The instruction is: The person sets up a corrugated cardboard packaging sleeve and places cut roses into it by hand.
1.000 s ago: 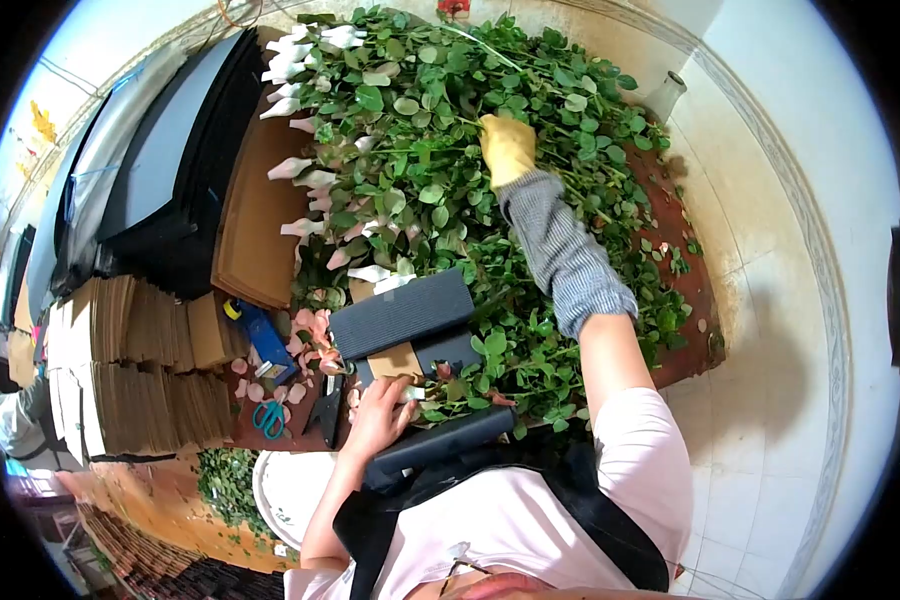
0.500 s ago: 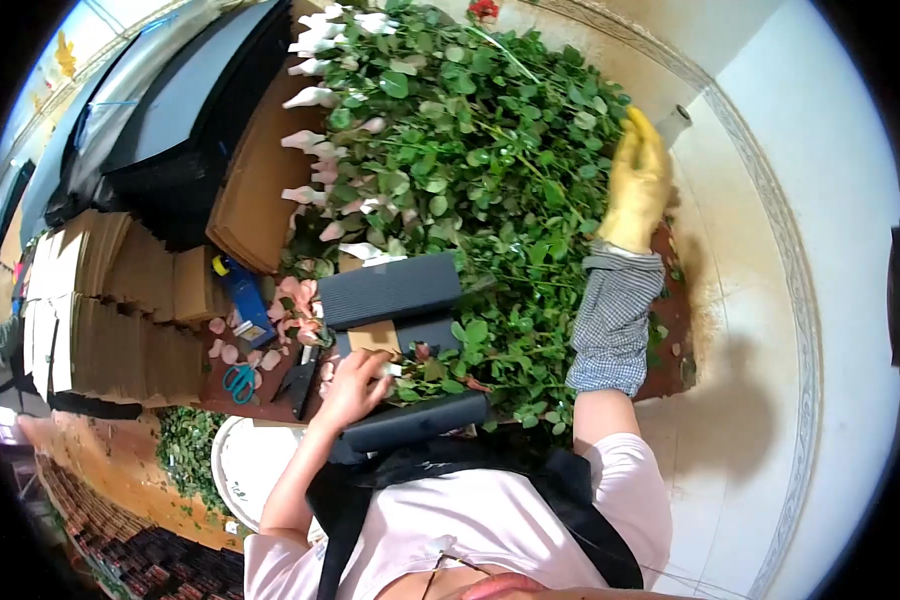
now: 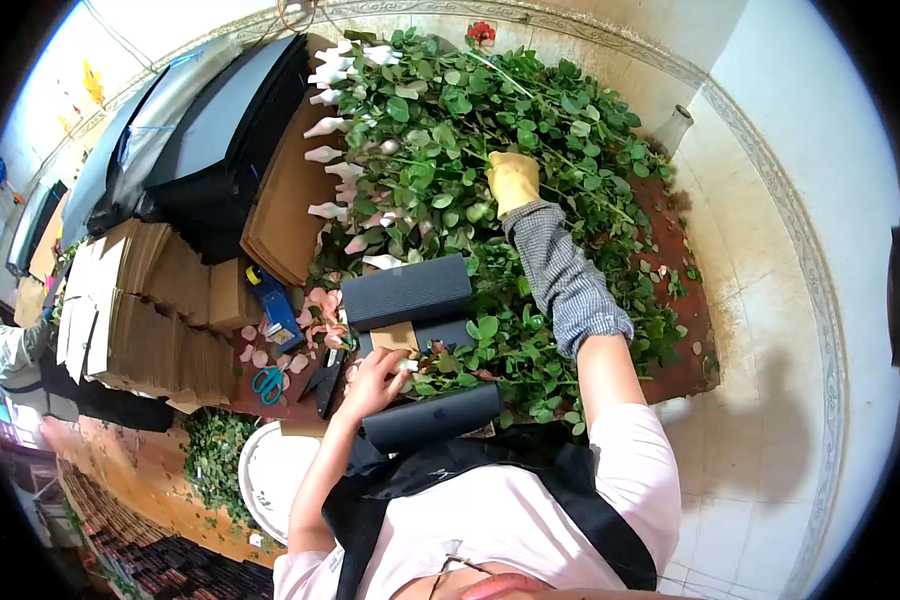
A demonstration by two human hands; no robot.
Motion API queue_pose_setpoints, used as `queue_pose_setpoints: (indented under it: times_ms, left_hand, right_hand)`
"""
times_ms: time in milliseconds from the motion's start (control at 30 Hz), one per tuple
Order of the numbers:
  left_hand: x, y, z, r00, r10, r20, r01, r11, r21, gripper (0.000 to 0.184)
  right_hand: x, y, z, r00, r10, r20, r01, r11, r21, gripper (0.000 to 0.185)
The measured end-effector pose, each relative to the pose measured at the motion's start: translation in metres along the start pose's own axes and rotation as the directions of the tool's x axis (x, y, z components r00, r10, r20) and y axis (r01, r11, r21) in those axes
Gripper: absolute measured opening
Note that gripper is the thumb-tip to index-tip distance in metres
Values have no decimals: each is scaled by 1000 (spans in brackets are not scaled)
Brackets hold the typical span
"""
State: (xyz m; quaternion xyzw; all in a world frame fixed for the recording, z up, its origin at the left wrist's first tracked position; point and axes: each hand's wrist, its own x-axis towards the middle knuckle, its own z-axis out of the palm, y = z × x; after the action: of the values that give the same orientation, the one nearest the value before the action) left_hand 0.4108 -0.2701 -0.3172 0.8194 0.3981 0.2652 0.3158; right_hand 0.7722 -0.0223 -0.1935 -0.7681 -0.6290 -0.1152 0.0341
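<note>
Roses with green leafy stems (image 3: 570, 130) heap the red-brown tabletop (image 3: 695, 335); I see the yellow-gloved right hand (image 3: 513, 183) back mid-pile from their right edge, curled; the bare left hand (image 3: 373, 386) stays half-bent. Either's hold, I can't tell.

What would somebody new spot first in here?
Probably the huge heap of leafy green stems across the reddish-brown table, with pointed white tips poking out on the picture's left side. Then, perhaps, the right grip in its bright yellow glove, over the heap's middle. Turquoise-handled scissors lie near the table's front left.
</note>
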Motion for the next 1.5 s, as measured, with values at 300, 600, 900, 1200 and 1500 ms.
queue_pose_setpoints:
  times_ms: [300,600,900,1200,1500]
  left_hand:
    - [2,2,-4,999,30,-29,-29,999,39,35]
    - [2,-2,-1,997,65,-42,-63,997,44,34]
    - [4,0,-1,999,49,-15,-48,998,33,34]
    - [2,-2,1,1000,-28,-14,28,1000,8,35]
    - [5,9,-6,999,-46,15,45,999,18,34]
  right_hand:
    - [-103,64,-54,912,-137,-386,214,963,164,11]
    - [-165,174,-82,773,6,-634,142,973,183,23]
    - [-187,77,-67,970,-232,-75,220,698,681,22]
    - [-93,43,96,942,107,319,-228,901,369,28]
    - [-43,109,65,969,174,176,-186,981,56,46]
